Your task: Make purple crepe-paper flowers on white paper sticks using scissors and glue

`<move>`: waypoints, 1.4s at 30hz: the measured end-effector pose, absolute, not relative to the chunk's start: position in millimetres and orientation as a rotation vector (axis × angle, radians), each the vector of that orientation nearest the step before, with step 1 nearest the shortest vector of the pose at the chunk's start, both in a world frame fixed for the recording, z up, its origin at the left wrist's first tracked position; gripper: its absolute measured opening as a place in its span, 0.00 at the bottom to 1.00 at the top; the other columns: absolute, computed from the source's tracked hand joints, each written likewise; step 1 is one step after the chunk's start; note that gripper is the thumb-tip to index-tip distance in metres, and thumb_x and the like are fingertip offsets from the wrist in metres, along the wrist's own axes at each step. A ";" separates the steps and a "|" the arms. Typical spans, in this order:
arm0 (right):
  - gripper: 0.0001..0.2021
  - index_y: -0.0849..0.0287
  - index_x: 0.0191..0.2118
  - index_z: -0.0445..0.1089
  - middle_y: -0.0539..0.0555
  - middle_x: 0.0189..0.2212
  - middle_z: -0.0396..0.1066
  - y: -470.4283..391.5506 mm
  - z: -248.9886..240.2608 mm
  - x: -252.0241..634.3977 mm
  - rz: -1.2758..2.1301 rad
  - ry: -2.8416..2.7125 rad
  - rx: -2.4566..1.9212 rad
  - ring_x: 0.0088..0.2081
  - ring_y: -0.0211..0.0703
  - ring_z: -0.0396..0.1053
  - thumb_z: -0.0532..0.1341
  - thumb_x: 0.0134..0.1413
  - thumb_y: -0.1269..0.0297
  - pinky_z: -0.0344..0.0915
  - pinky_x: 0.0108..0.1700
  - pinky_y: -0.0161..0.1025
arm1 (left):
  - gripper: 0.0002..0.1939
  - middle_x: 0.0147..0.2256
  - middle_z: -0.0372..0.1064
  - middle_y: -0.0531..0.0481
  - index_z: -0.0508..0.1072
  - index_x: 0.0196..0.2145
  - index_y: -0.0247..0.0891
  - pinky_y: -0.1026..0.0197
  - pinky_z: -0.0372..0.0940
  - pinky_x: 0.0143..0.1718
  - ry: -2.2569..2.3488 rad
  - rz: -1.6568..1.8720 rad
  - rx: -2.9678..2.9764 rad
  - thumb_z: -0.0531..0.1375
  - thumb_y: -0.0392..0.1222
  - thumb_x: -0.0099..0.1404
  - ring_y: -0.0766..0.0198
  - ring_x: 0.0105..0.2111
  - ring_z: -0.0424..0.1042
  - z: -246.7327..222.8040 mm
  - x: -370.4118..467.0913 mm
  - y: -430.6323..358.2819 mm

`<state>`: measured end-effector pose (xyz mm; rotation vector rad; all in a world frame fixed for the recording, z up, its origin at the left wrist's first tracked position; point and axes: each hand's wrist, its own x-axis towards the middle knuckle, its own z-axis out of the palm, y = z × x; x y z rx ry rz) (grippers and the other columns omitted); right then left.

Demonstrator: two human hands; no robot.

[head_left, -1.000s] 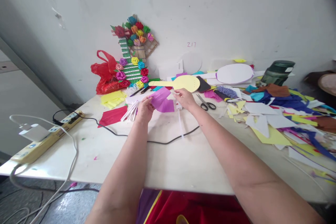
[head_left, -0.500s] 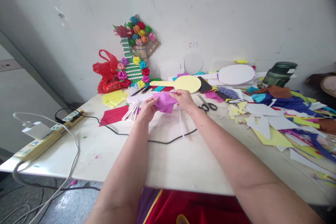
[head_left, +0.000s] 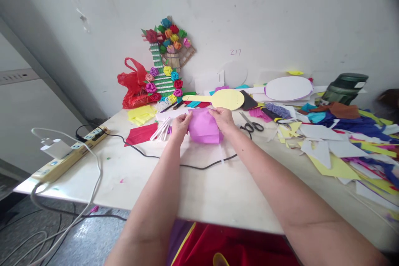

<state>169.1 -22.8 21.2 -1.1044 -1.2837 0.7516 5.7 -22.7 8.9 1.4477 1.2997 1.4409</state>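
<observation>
A piece of purple crepe paper [head_left: 204, 126] is stretched between my two hands above the table. My left hand [head_left: 181, 126] pinches its left edge, and my right hand [head_left: 223, 119] grips the upper right corner. Below the paper a thin whitish strip [head_left: 222, 156] shows its lower end. White paper sticks [head_left: 162, 129] lie in a bundle just left of my left hand, beside red crepe paper [head_left: 141, 134]. Black-handled scissors [head_left: 252, 124] rest to the right of my right hand. Behind the paper lies a yellow paddle-shaped cutout [head_left: 227, 99].
Paper scraps [head_left: 330, 141] heap over the table's right side, near a green bottle [head_left: 344, 88]. A black cable [head_left: 199, 168] crosses the table from a power strip [head_left: 70, 156] at left. Paper-flower crafts [head_left: 163, 79] and a red plastic bag [head_left: 134, 85] stand by the wall.
The purple crepe paper, bunched before, is now spread wider and hangs lower between my hands. The whole view has shifted slightly, moving the scene rightward.
</observation>
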 end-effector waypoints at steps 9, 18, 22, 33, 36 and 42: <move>0.11 0.59 0.19 0.61 0.44 0.13 0.54 -28.9 16.0 163.0 0.913 -1.235 -1.158 0.16 0.31 0.51 0.61 0.39 0.58 0.49 0.18 0.31 | 0.09 0.37 0.70 0.38 0.72 0.31 0.40 0.42 0.53 0.43 2.405 1.330 1.461 0.54 0.43 0.57 0.43 0.51 0.56 9.4 -40.5 -17.1; 0.12 0.59 0.18 0.58 0.43 0.12 0.52 -31.6 15.3 162.4 0.998 -1.217 -1.153 0.15 0.30 0.51 0.61 0.39 0.60 0.48 0.16 0.30 | 0.06 0.41 0.69 0.36 0.66 0.30 0.36 0.37 0.48 0.45 2.389 1.175 1.234 0.57 0.40 0.55 0.42 0.53 0.55 -12.0 -69.1 -3.0; 0.12 0.59 0.18 0.59 0.42 0.11 0.53 -32.8 16.0 162.2 0.982 -1.214 -1.173 0.14 0.30 0.50 0.61 0.39 0.60 0.49 0.16 0.30 | 0.05 0.40 0.70 0.36 0.69 0.30 0.38 0.35 0.46 0.47 2.532 1.076 1.236 0.57 0.39 0.53 0.41 0.53 0.54 -7.9 -65.8 -5.6; 0.10 0.61 0.18 0.60 0.42 0.10 0.54 -29.9 15.0 163.4 1.037 -1.172 -1.169 0.13 0.28 0.52 0.60 0.43 0.66 0.49 0.15 0.29 | 0.11 0.32 0.73 0.41 0.76 0.29 0.40 0.49 0.53 0.41 2.653 1.178 1.210 0.54 0.42 0.58 0.52 0.36 0.68 4.0 -60.1 -12.4; 0.10 0.61 0.18 0.60 0.44 0.11 0.57 -30.2 18.3 164.9 1.037 -1.149 -1.189 0.13 0.29 0.54 0.60 0.44 0.67 0.52 0.16 0.29 | 0.12 0.32 0.73 0.44 0.76 0.34 0.43 0.53 0.54 0.39 2.605 1.499 1.209 0.53 0.46 0.59 0.54 0.36 0.68 8.4 -55.5 -13.8; 0.08 0.61 0.19 0.60 0.46 0.15 0.61 -24.9 22.3 182.0 1.037 -1.076 -1.109 0.18 0.31 0.59 0.61 0.40 0.66 0.56 0.20 0.30 | 0.14 0.22 0.70 0.51 0.74 0.27 0.40 0.61 0.55 0.31 2.153 1.863 1.193 0.54 0.50 0.59 0.62 0.26 0.66 12.7 -47.9 -13.5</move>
